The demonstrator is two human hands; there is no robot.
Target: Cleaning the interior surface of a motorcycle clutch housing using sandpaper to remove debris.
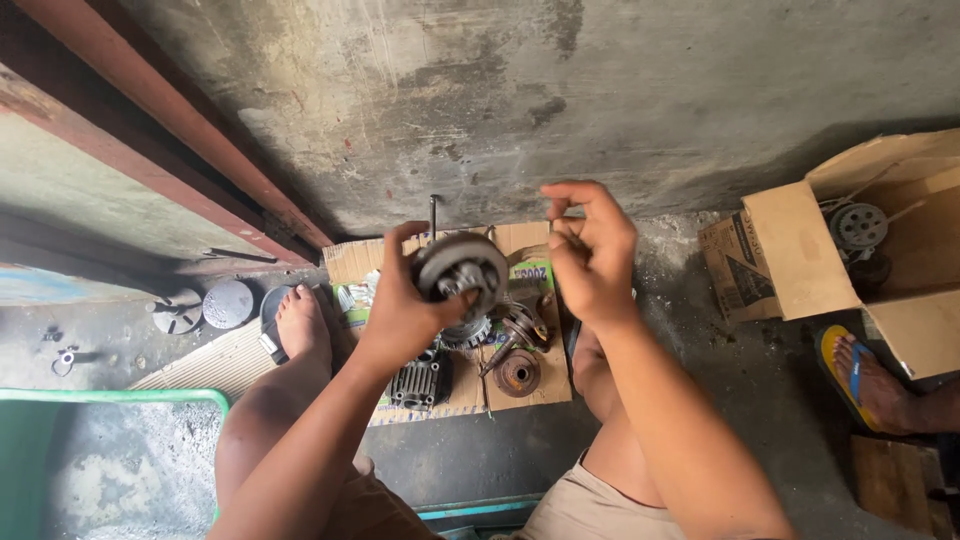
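Clutch-like round metal assembly [461, 268], grey and greasy, held up in front of me in my left hand [403, 312], above the cardboard sheet [527, 385] on the floor. Grip, left: fingers curled round the rim from the side and back, thumb across the lower edge, closed firmly on the part. Grip, right: my right hand [592, 262] is raised just beside the assembly but apart from it, forefinger and thumb pinched together near the top; something small may sit between them, but I cannot tell what, or whether anything is there at all. Below the hands, on the cardboard: a finned engine cylinder [420, 382], a rusty round hub [517, 372], a toothed gear piece [466, 331] and a few more small parts, all lying loose and separate. A thin dark rod [433, 217] stands near the wall [560, 90]. Further out: a round metal cover [228, 303] on the concrete at left, a green tub [60, 440] at lower left, an open cardboard box [860, 250] at right with a pulley-like wheel [858, 225] inside, and another person's foot in a yellow sandal [862, 375] beside it. Progress, as I judge it: work is mid-way; one assembly is in hand, while several parts remain spread out unjoined.
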